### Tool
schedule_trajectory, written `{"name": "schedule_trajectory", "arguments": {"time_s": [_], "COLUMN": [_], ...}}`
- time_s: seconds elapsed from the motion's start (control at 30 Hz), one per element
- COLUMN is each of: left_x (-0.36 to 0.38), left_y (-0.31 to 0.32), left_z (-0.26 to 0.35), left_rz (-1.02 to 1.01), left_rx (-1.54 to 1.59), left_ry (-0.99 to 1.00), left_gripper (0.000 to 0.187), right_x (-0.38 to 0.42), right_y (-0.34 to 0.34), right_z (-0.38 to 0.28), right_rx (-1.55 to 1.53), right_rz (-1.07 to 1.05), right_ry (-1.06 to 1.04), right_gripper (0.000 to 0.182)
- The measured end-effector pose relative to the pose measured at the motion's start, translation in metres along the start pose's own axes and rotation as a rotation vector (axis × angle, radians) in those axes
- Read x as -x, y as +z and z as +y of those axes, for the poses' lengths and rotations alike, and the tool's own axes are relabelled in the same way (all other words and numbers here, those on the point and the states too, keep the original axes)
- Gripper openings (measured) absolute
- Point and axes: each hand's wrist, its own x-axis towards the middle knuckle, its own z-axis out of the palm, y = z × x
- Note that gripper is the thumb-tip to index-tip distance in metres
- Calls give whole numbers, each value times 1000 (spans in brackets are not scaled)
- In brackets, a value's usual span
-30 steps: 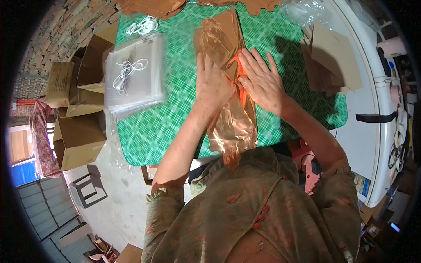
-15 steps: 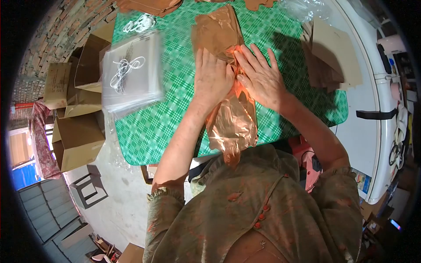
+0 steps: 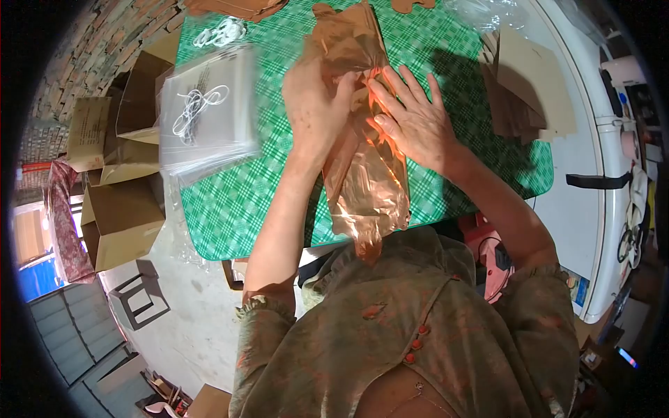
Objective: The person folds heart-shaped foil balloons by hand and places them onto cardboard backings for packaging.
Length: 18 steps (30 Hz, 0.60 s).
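Observation:
A long, flat copper-coloured foil balloon [image 3: 369, 181], uninflated and creased, lies lengthwise on the table, its lower tab hanging over the near edge. My left hand [image 3: 313, 104] is curled at the balloon's left edge, thumb over the top, fingertips partly hidden and slightly blurred. On the right side, my right hand [image 3: 416, 122] rests with fingers spread, its fingertips and thumb touching the foil's right edge. The balloon's upper part spreads out beyond both hands.
A green checked tablecloth [image 3: 230, 216] covers the table. Left lie clear plastic sleeves [image 3: 216, 132] with white string [image 3: 195, 115] on top. Brown cardboard sheets [image 3: 523, 83] lie right. More copper foil [image 3: 237, 7] sits at the far edge. Open cardboard boxes [image 3: 125, 216] stand left of the table.
My left hand has gone from lying flat on the foil to curling at its left edge, shifting left and up. The balloon's upper part has moved slightly; my right hand has hardly moved.

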Motion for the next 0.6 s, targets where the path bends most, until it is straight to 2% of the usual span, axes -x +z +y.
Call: {"name": "schedule_trajectory", "arguments": {"time_s": [0.1,0.2,0.3,0.33,0.4,0.5,0.6], "left_x": [2,-4,-2,1,12,21,26], "left_y": [4,-7,-4,-3,16,22,22], "left_z": [-13,2,16,21,19,14,14], "left_rz": [164,317,120,-68,-127,-197,-205], "left_rx": [-264,-289,-120,-67,-55,-70,-111], "left_ry": [125,171,340,374,405,378,341], "left_gripper": [58,64,63,59,58,59,62], "right_x": [-1,-2,-2,-2,-3,-4,-3], "right_y": [-1,-3,-8,-9,-12,-9,-7], "right_z": [-1,0,-1,0,1,-1,-1], "right_rx": [-19,-22,-18,17,99,-8,9], "right_rz": [-7,-26,-60,-87,-171,-55,-91], "right_ry": [3,1,0,-7,-7,-1,3], "right_gripper": [60,59,58,58,57,60,63]}}
